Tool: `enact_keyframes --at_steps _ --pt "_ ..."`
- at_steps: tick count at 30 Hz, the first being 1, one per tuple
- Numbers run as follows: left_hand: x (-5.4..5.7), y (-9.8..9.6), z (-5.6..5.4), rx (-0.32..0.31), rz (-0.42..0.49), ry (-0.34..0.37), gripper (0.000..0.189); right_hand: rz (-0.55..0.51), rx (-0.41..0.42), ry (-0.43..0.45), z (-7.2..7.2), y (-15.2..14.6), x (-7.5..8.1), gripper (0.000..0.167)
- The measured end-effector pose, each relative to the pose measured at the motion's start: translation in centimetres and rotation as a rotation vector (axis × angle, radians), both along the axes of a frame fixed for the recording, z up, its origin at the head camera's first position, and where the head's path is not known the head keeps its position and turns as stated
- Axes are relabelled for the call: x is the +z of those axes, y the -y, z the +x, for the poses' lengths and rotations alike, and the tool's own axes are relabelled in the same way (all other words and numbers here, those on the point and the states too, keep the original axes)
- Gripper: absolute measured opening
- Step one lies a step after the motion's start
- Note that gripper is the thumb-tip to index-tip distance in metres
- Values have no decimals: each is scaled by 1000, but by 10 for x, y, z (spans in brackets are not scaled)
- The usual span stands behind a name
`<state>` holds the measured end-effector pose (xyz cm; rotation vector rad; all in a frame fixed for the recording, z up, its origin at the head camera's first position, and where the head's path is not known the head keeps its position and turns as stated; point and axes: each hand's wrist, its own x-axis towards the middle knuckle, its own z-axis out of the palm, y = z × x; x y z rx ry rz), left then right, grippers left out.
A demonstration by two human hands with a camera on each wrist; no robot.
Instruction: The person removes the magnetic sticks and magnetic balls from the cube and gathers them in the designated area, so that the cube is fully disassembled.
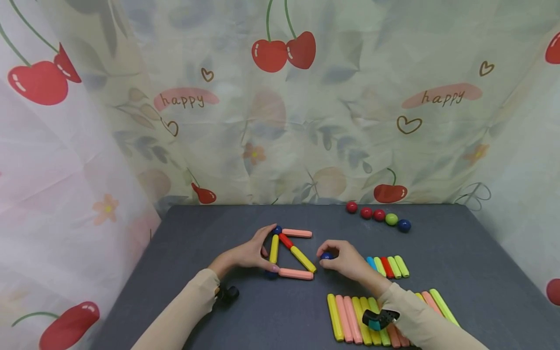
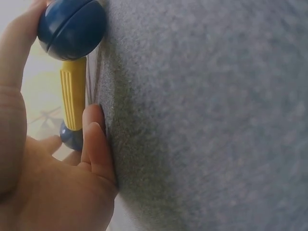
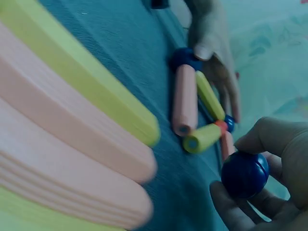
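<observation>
My left hand spans a frame of plastic sticks and balls, thumb at the near blue ball and a finger at the far blue ball. A yellow stick joins these two balls. From the far ball run a pink stick and a diagonal made of a red stick and a yellow stick. Another pink stick extends right from the near ball. Just right of the frame, my right hand pinches a loose blue ball between thumb and fingers, apart from the stick ends.
At the back right lie several balls: red, green and blue. A short row of sticks lies beyond my right forearm. Under that forearm is a longer row of yellow, pink and green sticks. A printed curtain borders the dark table.
</observation>
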<state>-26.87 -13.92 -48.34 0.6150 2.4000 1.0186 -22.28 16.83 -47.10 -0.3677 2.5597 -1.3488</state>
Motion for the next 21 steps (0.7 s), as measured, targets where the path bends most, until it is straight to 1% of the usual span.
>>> enact_keyframes --at_steps 5,8,10,13,17,21 --pt "0 -3 3 13 10 -13 117 -35 -8 14 -12 -13 12 19" --pt "0 -4 4 27 15 -27 117 -65 -15 46 -23 -26 17 26" --pt "0 -5 6 34 19 -31 118 -76 -34 53 -34 -36 18 31" --pt "0 -6 6 38 17 -41 118 -76 -88 22 -51 -53 15 36" --pt "0 -6 7 38 20 -37 118 -46 -189 -64 -72 -75 8 39" --pt "-1 -7 7 42 24 -34 119 -34 -241 -106 -87 -91 1 42"
